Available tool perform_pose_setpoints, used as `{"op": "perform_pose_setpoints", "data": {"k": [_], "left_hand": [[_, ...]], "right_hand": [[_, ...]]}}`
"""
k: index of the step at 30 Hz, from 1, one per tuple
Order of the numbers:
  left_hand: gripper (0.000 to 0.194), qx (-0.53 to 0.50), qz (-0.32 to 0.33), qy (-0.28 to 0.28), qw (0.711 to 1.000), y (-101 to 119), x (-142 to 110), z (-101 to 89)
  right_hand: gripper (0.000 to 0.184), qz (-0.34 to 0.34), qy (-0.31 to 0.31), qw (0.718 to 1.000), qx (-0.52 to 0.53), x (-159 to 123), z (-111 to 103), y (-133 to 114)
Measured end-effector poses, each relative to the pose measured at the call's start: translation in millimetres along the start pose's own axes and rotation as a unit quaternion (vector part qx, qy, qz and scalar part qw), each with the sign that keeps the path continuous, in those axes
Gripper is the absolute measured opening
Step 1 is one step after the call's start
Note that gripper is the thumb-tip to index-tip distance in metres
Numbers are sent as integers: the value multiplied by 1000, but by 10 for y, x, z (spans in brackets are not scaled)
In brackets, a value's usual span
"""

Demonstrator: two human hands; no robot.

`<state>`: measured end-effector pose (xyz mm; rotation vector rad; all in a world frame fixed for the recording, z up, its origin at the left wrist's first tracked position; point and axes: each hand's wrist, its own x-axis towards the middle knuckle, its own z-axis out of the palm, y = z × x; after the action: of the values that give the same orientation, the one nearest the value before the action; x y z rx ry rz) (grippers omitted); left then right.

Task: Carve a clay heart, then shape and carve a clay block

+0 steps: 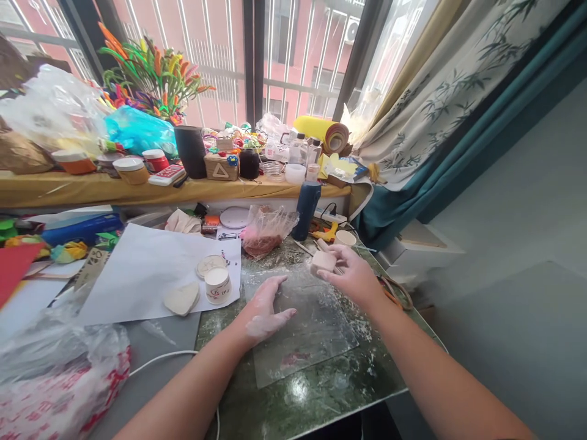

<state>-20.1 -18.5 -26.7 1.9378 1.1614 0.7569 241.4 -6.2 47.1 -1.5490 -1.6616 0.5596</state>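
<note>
Powder-dusted, the green bench (380,366) bears a clear sheet (316,342) below a crowded windowsill (257,191); near the sheet's far edge, the right hand (352,275) pinches a pale block (323,261) in its fingers (342,251); the left hand (265,310), thumb (287,314) spread from fingers, is over the sheet.

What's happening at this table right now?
A person's right hand holds a pale block near the far edge of a clear sheet. The left hand is open over the sheet, holding nothing; both hands look powdery. To the left, a tub stands on white paper.
</note>
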Motion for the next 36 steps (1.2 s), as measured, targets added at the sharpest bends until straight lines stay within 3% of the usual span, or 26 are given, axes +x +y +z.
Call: {"op": "perform_pose_setpoints", "data": {"k": [2, 5, 7, 9, 11, 15, 20, 25, 27, 31, 33, 35, 36], "left_hand": [[75, 11, 11, -5, 1000, 11, -7, 3], [74, 20, 20, -8, 1000, 13, -14, 6], [73, 21, 21, -7, 1000, 3, -13, 11], [72, 24, 22, -5, 999, -10, -10, 18], [72, 28, 25, -3, 999, -20, -7, 26], [71, 36, 23, -3, 999, -25, -4, 32], [67, 49, 30, -1, 998, -26, 3, 18], [62, 36, 38, 1, 999, -11, 16, 3], [60, 37, 36, -7, 999, -2, 18, 3], [61, 36, 26, -11, 999, -3, 16, 7], [63, 32, 20, -11, 999, -15, 14, 6], [64, 27, 17, -6, 999, -27, 12, 6], [65, 24, 18, -2, 1000, -32, 11, 5]], "right_hand": [[43, -32, 58, 998, 24, -38, -14, -12], [41, -65, 130, 987, 61, -170, 153, 87], [45, -69, 84, 993, 42, -277, 336, 207], [58, -59, -2, 998, -9, -367, 496, 324], [71, -46, -41, 997, -41, -421, 591, 401], [82, -23, -45, 998, -37, -409, 643, 414], [60, -16, -31, 999, 21, -334, 708, 374], [59, -11, 31, 996, 86, -274, 523, 158], [61, -51, 103, 983, 145, -214, 357, -4], [63, -132, 144, 959, 204, -133, 219, -135], [63, -115, 100, 972, 179, -164, 320, -19], [70, -72, -19, 991, 114, -226, 474, 171], [77, -53, -43, 994, 84, -259, 546, 266]]}}
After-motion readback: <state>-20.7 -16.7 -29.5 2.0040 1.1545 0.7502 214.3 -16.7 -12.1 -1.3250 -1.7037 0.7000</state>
